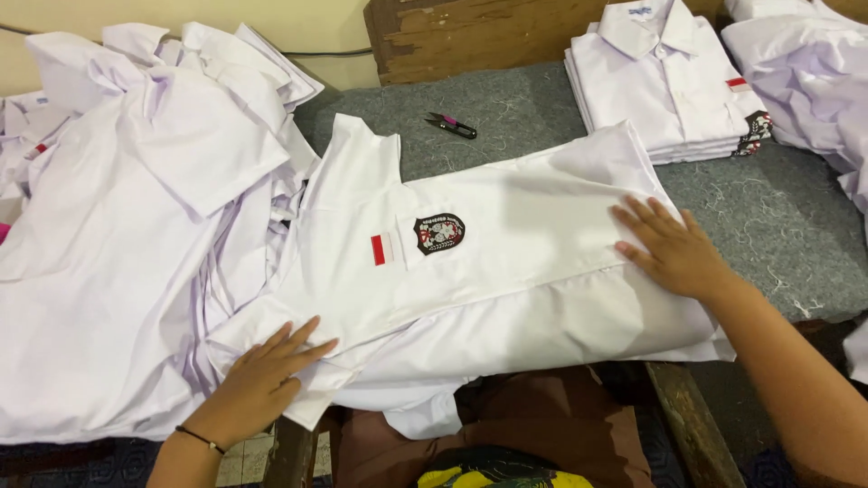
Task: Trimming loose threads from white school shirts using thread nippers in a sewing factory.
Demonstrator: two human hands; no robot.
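Observation:
A white short-sleeved shirt lies spread flat on the grey felt table, collar end to the left. Its chest pocket carries a dark shield-shaped badge and a small red-and-white patch. My left hand rests flat, fingers apart, on the shirt's near-left part by the sleeve. My right hand presses flat on the shirt's right part near the hem. Neither hand grips anything.
A heap of loose white shirts fills the left side. A neat stack of folded white shirts stands at the back right, more crumpled white cloth beside it. Small black thread snips lie behind the shirt. A worn wooden board backs the table.

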